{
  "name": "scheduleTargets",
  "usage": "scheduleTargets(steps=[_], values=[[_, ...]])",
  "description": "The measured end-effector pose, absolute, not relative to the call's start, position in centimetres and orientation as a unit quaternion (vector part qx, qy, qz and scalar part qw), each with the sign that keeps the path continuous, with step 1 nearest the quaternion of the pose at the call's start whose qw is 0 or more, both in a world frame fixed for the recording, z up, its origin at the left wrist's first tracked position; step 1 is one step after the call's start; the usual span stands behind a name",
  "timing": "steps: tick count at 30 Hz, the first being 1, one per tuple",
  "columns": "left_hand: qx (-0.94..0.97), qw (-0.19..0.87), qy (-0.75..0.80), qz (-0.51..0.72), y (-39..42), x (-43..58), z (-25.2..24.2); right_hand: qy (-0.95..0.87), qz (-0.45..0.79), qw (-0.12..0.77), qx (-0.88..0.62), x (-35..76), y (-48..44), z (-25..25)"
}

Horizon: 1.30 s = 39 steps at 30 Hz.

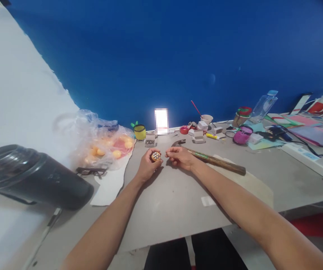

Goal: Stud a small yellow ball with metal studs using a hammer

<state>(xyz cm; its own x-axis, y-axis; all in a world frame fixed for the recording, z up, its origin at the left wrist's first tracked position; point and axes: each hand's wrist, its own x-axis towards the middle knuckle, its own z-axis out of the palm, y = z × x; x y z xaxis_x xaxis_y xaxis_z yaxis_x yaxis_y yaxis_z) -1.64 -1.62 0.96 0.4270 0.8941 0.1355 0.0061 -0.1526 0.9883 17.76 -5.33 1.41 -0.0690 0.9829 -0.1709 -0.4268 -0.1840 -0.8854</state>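
My left hand (147,165) is closed round a small round orange ball (156,156) studded with shiny pins, held just above the grey board (175,202). Just to its right my right hand (180,156) rests on the board with its fingers pinched together; whatever is between them is too small to make out. A hammer (212,159) with a wooden handle lies behind my right hand, its head pointing left.
A plastic bag of orange balls (105,144) and black glasses (91,171) lie at the left, near a black cylinder (32,176). Small pin boxes (150,138), a yellow cup (139,132), a glue stick (213,136), a pink pouch (242,135) and coloured papers (313,131) crowd the back and right.
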Motion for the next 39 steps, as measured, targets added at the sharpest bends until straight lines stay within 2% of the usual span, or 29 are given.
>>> scheduleTargets(steps=[7,21,34,39], values=[[0.62,0.582,0.348,0.394,-1.83,-1.56,1.3,-0.352,0.65,0.537,-0.408,17.37,-5.47,1.58],[0.628,0.567,0.354,0.399,-1.73,-1.67,1.16,-0.36,0.658,0.524,-0.404,17.73,-5.38,1.55],[0.707,0.468,0.346,0.402,-1.71,-1.85,1.05,-0.371,0.657,0.524,-0.395,17.79,-5.33,1.22],[0.665,0.53,0.352,0.39,-2.02,-1.8,1.39,-0.37,0.658,0.527,-0.391,17.78,-5.33,1.11]])
